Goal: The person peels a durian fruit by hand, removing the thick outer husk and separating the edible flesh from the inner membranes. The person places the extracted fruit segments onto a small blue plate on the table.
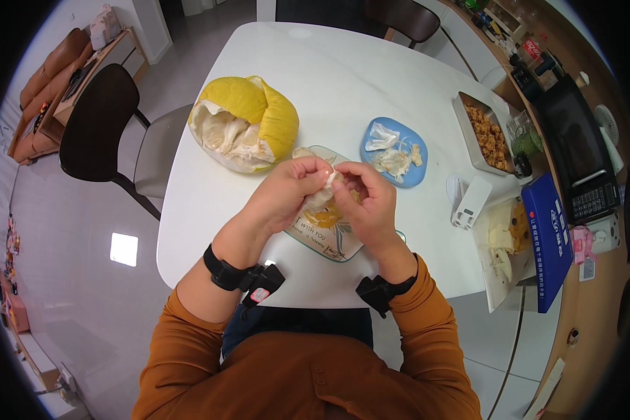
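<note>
Both hands pinch a pale pomelo segment (320, 200) between their fingertips, above a printed plate (341, 251) with a green rim. My left hand (289, 194) grips its left and upper side; my right hand (366, 202) has thumb and forefinger on its upper right side. Yellowish pomelo pieces (323, 216) show below the fingers, on the plate. Behind my left hand, a big hollowed pomelo rind (247, 123), yellow outside and white inside, rests on the table. A blue plate (422, 176) to the right bears torn white membrane and peel scraps (394, 161).
The white table (304, 58) has a metal tray (464, 113) of brown food at its right. Nearer stand a white device (472, 202) and a blue-lidded box (548, 241) with cake. A microwave (577, 142) lies beyond; a dark chair (102, 121) is at left.
</note>
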`<state>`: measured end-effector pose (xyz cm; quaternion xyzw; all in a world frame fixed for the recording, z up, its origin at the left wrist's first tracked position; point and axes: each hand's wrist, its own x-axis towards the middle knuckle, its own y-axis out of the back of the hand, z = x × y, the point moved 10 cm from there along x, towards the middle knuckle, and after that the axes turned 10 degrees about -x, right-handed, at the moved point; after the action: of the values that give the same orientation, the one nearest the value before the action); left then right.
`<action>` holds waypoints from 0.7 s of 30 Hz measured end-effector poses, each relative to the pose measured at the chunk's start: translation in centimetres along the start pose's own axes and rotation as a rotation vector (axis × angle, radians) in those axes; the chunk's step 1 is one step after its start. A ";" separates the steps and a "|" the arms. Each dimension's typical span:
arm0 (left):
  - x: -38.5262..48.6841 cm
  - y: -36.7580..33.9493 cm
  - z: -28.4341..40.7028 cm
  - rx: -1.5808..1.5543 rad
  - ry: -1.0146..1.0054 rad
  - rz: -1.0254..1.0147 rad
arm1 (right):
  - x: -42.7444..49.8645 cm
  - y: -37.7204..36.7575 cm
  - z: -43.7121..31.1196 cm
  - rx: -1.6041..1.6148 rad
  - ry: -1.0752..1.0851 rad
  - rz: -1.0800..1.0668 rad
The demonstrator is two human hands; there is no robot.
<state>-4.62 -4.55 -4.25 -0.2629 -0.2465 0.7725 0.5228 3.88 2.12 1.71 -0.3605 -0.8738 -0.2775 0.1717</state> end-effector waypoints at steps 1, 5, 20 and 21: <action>0.0 0.2 0.1 0.028 -0.015 0.033 | 0.0 0.1 0.0 -0.020 0.002 0.012; -0.3 0.2 1.0 0.234 -0.092 0.091 | 0.0 0.3 -1.9 -0.270 0.188 0.023; -1.9 -0.8 4.3 0.747 -0.534 0.261 | -0.3 0.3 -2.5 -0.206 0.184 0.033; -1.7 -0.5 3.9 0.682 -0.494 0.250 | -0.2 0.2 -2.1 -0.156 0.151 0.025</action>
<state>-6.35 -6.39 -0.75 0.0895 -0.0611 0.9067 0.4076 4.38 0.82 3.38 -0.3617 -0.8295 -0.3690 0.2121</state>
